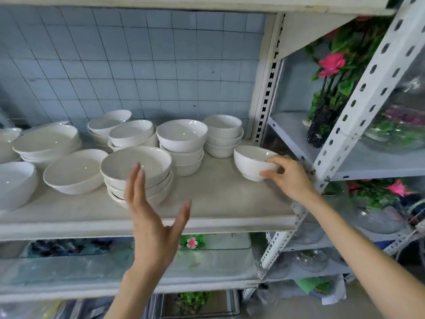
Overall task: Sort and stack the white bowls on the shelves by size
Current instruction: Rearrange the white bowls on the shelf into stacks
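White small bowl (249, 163), centre right on the shelf (218, 199), gripped by the right hand (289, 178); left hand (151, 226) fingers (134, 180) spread open.

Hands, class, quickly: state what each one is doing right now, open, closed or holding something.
Left hand: open, fingers straight, holding nothing.
Right hand: grips the small white bowl.

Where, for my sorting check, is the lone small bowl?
Head view: small bowl at the shelf's right end, in the right hand, beside the rightmost stack.
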Tool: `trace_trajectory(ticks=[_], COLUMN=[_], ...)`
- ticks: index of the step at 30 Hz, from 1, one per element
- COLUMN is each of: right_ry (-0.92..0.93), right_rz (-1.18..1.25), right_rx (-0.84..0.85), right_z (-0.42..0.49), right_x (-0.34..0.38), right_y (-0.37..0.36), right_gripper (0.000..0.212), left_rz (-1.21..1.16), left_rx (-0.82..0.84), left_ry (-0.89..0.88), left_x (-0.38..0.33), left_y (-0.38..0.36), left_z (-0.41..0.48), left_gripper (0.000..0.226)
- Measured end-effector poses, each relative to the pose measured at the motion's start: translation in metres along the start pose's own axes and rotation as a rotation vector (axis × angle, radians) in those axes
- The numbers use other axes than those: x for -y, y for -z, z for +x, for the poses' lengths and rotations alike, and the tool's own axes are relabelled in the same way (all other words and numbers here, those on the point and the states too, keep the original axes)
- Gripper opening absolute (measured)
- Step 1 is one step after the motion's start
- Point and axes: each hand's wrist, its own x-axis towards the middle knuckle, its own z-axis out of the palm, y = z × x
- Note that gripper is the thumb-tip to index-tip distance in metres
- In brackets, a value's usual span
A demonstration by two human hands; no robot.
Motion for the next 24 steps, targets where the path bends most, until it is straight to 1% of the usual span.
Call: trace_trajectory(ticks=[1, 2, 4, 5, 8, 10, 11, 13, 15, 16, 18, 19, 20, 21, 23, 24], right_ry=[0.034, 0.078, 0.17, 0.21, 0.337, 0.404, 0.421, 0.376, 0.263, 0.21, 0.119, 0.074, 0.027, -0.013, -0.092, -0.126], right_rz=[-0.023, -0.056, -0.11, -0.116, -0.108, -0.079, -0.048, 0.044, 0.174, 0.252, 0.415, 0.473, 0.506, 0.525, 0.573, 0.599], right_rx=[0.015, 0.036, 0.068, 0.072, 0.076, 0.109, 0.125, 0.147, 0.142, 0.127, 0.078, 0.057, 0.064, 0.106, 0.252, 0.315], right_z=[-0.001, -0.002, -0.005, -0.006, -0.014, -0.02, -0.022, -0.025, -0.026, -0.027, -0.027, -0.026, -0.024, -0.022, -0.02, -0.019], right_x=[-0.001, -0.003, -0.011, -0.014, -0.014, -0.009, -0.006, -0.001, 0.007, 0.009, 0.012, 0.012, 0.012, 0.012, 0.009, 0.008], right_y=[-0.002, -0.004, -0.008, -0.009, -0.013, -0.016, -0.018, -0.017, -0.014, -0.014, -0.014, -0.015, -0.015, -0.014, -0.016, -0.018], right_gripper=[0.017, 0.015, 0.013, 0.014, 0.016, 0.023, 0.028, 0.038, 0.043, 0.043, 0.036, 0.032, 0.033, 0.043, 0.081, 0.096], left_rz=[-0.03, -0.076, -0.168, -0.189, -0.231, -0.298, -0.335, -0.381, -0.407, -0.425, -0.453, -0.455, -0.45, -0.441, -0.423, -0.418], left_rx=[0.074, 0.171, 0.383, 0.462, 0.576, 0.629, 0.655, 0.681, 0.665, 0.658, 0.652, 0.647, 0.642, 0.64, 0.641, 0.639], left_ry=[-0.022, 0.008, 0.18, 0.268, 0.435, 0.516, 0.545, 0.586, 0.61, 0.621, 0.641, 0.644, 0.64, 0.637, 0.653, 0.662], left_x=[-0.009, -0.016, -0.021, -0.02, -0.01, -0.006, -0.004, 0.001, 0.005, 0.008, 0.011, 0.013, 0.015, 0.016, 0.017, 0.017], left_y=[-0.01, -0.02, -0.039, -0.047, -0.069, -0.079, -0.082, -0.088, -0.092, -0.093, -0.096, -0.097, -0.098, -0.098, -0.099, -0.099], left_z=[-0.005, -0.009, -0.016, -0.018, -0.016, -0.006, 0.0, 0.01, 0.017, 0.019, 0.02, 0.02, 0.02, 0.02, 0.02, 0.021], left_gripper=[0.067, 0.064, 0.063, 0.066, 0.085, 0.097, 0.1, 0.095, 0.086, 0.087, 0.099, 0.103, 0.104, 0.103, 0.1, 0.101])
